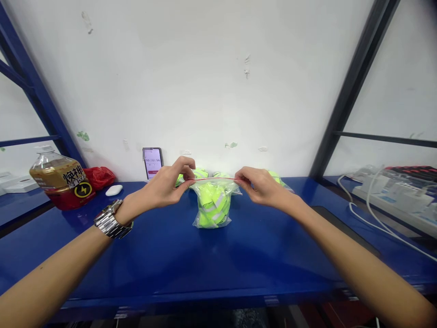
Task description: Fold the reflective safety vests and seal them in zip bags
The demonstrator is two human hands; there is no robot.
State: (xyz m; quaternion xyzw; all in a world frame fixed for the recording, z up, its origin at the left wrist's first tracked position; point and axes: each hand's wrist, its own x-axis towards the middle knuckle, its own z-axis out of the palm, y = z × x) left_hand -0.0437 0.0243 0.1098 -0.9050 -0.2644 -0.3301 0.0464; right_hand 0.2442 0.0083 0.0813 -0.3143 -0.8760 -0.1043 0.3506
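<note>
A clear plastic bag (214,205) with a red strip along its top edge holds a folded neon yellow-green item with silvery bands. It is upright over the blue table (205,264). My left hand (172,182) pinches the left end of the bag's top edge between thumb and finger. At the right end, my right hand (257,184) pinches the same edge, so the strip is stretched straight between both hands. More yellow-green bagged items (276,177) lie behind, against the wall, partly hidden by my hands and the bag.
A large drink bottle (63,180), a red plastic bag (99,176) and a white case (114,190) are at the left. A phone (153,163) leans on the wall. To the right are a dark flat object (344,228), white cables and power strips (406,198).
</note>
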